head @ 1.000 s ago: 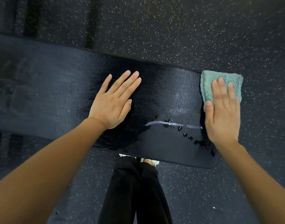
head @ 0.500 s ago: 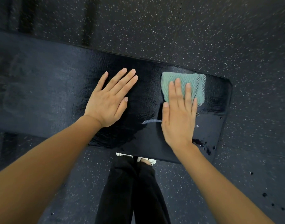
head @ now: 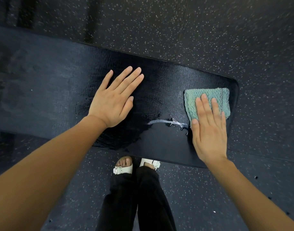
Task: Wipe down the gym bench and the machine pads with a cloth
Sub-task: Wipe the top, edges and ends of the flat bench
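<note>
A black padded gym bench (head: 163,90) runs across the view from the left edge to a rounded end on the right. Its right half shines wet, with a pale streak and droplets near the front. A folded green cloth (head: 199,97) lies flat on the pad close to that rounded end. My right hand (head: 208,129) presses down on the cloth with straight fingers, covering its lower part. My left hand (head: 116,99) rests flat on the pad, fingers straight and spread slightly, well left of the cloth.
Dark speckled rubber flooring (head: 209,30) surrounds the bench on all sides. My legs in black trousers (head: 136,197) and white sandals (head: 122,169) stand against the bench's near edge. The left part of the pad looks dull and dry.
My right hand slid the cloth left across the pad, then back right and toward me; it now sits near the bench end. My left hand stayed planted.
</note>
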`<state>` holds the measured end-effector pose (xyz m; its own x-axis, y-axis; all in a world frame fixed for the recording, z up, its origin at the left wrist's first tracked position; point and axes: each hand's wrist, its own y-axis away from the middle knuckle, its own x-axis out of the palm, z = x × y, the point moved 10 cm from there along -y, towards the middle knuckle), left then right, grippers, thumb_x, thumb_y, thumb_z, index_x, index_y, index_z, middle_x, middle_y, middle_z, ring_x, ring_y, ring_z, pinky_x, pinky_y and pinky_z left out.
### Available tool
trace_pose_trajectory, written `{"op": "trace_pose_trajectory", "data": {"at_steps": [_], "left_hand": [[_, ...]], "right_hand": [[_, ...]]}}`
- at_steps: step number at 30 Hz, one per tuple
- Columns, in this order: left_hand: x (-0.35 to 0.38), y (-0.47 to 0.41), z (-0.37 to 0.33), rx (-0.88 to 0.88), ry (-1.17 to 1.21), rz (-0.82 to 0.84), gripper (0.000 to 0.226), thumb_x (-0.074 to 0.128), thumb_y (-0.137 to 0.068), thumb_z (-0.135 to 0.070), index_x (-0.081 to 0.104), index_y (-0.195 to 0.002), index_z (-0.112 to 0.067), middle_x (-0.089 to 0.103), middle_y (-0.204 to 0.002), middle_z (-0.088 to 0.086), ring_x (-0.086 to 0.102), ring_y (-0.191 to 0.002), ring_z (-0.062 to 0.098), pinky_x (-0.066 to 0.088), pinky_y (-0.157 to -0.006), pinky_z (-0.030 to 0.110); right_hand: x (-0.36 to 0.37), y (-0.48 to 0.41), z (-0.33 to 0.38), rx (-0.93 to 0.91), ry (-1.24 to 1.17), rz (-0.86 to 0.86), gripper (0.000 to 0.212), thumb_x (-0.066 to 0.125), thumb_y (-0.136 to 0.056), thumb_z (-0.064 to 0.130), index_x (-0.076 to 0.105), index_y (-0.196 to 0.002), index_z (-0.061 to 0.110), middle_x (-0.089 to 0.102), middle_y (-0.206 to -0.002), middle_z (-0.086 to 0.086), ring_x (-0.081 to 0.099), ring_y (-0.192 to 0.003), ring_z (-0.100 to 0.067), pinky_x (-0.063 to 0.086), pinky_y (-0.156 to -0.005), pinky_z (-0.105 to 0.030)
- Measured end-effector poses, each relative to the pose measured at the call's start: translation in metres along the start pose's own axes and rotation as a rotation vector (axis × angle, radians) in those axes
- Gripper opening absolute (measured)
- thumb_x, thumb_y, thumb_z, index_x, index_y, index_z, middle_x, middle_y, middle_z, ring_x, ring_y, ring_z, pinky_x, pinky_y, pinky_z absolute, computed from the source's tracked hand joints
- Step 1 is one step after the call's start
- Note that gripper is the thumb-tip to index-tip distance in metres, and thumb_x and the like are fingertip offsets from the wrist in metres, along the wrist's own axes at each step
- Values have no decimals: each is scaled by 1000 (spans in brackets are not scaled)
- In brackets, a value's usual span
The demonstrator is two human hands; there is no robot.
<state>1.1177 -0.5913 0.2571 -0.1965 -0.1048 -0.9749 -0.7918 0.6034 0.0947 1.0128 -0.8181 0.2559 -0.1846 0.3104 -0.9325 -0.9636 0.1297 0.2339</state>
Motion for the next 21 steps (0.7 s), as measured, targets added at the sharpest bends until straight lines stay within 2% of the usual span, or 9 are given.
{"op": "trace_pose_trajectory", "data": {"at_steps": [10,16,21], "left_hand": [[0,2,-1,-3,7,-24,59,24,-101,-27,18,-159,-19,13,-167,-4,10,-154,16,8,-124,48],[0,5,-1,11,3,-24,59,24,-102,-30,17,-159,-17,12,-167,-2,9,-154,18,8,-124,48],[1,10,-2,29,1,-18,59,24,-103,-31,16,-160,-17,11,-167,-2,7,-154,17,6,-124,47]], "right_hand": [[-9,-44,8,176,-70,-136,56,17,-105,34,12,-159,23,7,-166,7,-1,-153,-18,-4,-122,-42],[6,-3,37,206,-82,-123,55,16,-105,35,8,-159,25,2,-166,8,-5,-153,-16,-7,-122,-40],[34,45,84,144,-63,-50,57,14,-103,35,8,-159,24,1,-165,10,-8,-153,-15,-7,-122,-39]]}}
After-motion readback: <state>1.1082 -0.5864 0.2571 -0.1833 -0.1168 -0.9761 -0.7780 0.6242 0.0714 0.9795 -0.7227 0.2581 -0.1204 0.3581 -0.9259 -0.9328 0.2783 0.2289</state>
